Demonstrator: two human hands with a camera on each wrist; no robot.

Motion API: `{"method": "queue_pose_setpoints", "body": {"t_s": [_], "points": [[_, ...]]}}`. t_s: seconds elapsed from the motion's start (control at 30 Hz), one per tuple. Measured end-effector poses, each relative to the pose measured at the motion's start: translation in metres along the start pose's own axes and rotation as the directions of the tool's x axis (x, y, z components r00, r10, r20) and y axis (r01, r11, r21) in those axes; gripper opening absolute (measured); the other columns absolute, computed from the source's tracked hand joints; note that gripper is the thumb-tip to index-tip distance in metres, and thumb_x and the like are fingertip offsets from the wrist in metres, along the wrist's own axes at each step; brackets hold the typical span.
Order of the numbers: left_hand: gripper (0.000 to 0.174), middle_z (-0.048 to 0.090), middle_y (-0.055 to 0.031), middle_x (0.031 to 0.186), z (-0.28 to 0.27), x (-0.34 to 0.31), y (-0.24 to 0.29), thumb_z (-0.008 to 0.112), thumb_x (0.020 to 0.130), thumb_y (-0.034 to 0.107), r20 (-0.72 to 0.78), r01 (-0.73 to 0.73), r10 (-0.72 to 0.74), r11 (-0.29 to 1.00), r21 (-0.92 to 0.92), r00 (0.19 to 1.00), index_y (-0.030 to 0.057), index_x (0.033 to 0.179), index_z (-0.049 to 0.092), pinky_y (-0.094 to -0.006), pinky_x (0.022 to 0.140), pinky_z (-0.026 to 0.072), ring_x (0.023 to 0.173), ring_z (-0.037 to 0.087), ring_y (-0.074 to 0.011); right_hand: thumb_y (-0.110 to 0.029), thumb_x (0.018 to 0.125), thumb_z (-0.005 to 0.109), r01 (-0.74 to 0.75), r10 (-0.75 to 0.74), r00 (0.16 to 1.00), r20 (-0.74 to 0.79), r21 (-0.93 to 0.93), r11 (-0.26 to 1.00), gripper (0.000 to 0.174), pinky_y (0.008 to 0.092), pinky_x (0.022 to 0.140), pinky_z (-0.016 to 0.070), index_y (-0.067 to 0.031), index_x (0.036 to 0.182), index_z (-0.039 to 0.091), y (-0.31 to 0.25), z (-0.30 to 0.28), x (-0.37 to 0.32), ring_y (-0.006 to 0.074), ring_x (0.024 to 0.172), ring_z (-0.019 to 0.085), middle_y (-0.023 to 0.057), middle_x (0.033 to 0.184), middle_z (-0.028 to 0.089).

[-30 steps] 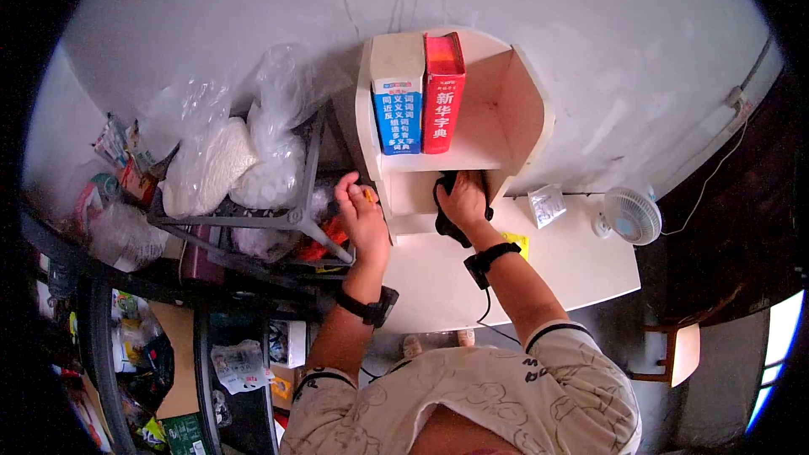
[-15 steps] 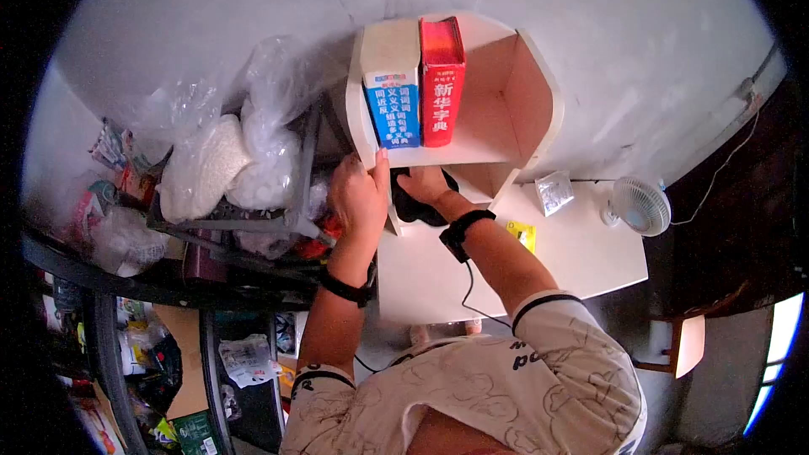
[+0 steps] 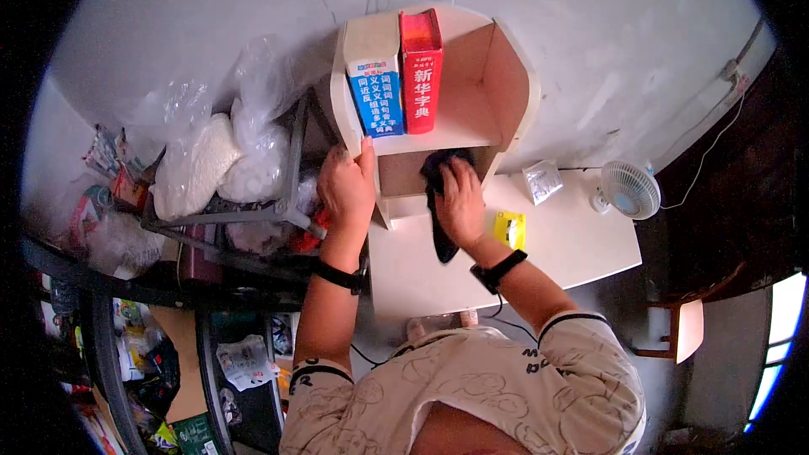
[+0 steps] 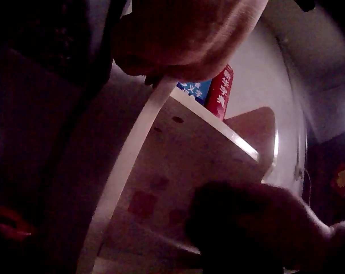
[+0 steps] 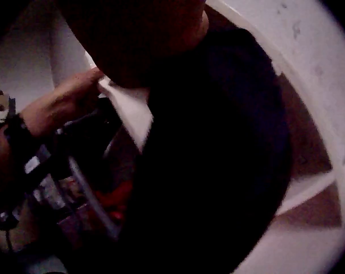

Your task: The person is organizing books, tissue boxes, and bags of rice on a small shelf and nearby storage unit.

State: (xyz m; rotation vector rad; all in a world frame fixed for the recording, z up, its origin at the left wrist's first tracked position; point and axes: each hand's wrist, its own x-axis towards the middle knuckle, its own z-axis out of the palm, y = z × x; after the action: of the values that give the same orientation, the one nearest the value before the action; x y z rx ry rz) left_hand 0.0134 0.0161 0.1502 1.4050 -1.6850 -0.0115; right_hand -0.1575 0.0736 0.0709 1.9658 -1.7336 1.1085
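A white two-level shelf (image 3: 455, 140) stands on a white desk. My left hand (image 3: 349, 187) grips the edge of its left side panel, just below the upper board; in the left wrist view that hand (image 4: 189, 37) wraps the panel edge. My right hand (image 3: 462, 209) holds a black cloth (image 3: 444, 240) in front of the lower compartment, fingers curled over it. Seen from the right wrist, the dark cloth (image 5: 218, 142) fills the middle. On the upper level a blue-and-white book (image 3: 376, 97) and a red book (image 3: 420, 84) stand upright side by side.
A yellow packet (image 3: 509, 228), a clear packet (image 3: 543, 181) and a small white fan (image 3: 630, 190) are on the desk at the right. A grey rack (image 3: 291, 213) with plastic bags (image 3: 198, 168) stands close at the left.
My left hand has come up to the shelf's side panel and taken hold of it. My right hand with the cloth went left inside the lower compartment, then back right and outward.
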Motion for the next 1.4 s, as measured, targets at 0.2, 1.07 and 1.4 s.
{"method": "queue_pose_setpoints", "body": {"t_s": [0.2,1.07,1.4], "points": [[0.034,0.058,-0.0197,0.072,0.001,0.003,0.0,0.055,0.082,0.032,-0.051,-0.05,0.052,0.998,0.044,0.997,-0.0001,0.075,0.06,-0.0455,0.059,0.0433,0.067,0.057,-0.0375,-0.025,0.071,0.061,-0.136,0.113,0.96,0.257,0.076,0.988,0.055,0.0434,0.088,0.0405,0.0004,0.118,0.044,0.035,0.054,0.024,0.0372,0.101,0.05,0.0239,0.112,0.049],[0.032,0.057,-0.0188,0.069,-0.002,0.001,0.007,0.058,0.08,0.031,-0.083,0.031,-0.029,0.999,0.024,0.996,0.0004,0.07,0.058,-0.0446,0.058,0.0451,0.065,0.056,-0.0368,-0.014,0.076,0.053,0.502,-0.494,0.856,0.152,-0.019,0.864,0.041,0.0446,0.095,0.0337,-0.0051,0.116,0.048,0.024,0.111,0.063,0.0355,0.11,0.046,0.0211,0.117,0.048],[0.036,0.057,-0.0185,0.068,0.0,0.0,0.004,0.057,0.08,0.035,-0.098,-0.022,0.032,0.994,0.104,0.995,0.0012,0.069,0.057,-0.0444,0.056,0.0451,0.063,0.057,-0.0364,-0.019,0.084,0.045,-0.033,0.02,0.984,0.177,0.072,0.997,0.035,0.0457,0.094,0.0347,-0.0055,0.117,0.05,0.049,0.087,0.061,0.0306,0.113,0.044,0.0146,0.12,0.048]]}}
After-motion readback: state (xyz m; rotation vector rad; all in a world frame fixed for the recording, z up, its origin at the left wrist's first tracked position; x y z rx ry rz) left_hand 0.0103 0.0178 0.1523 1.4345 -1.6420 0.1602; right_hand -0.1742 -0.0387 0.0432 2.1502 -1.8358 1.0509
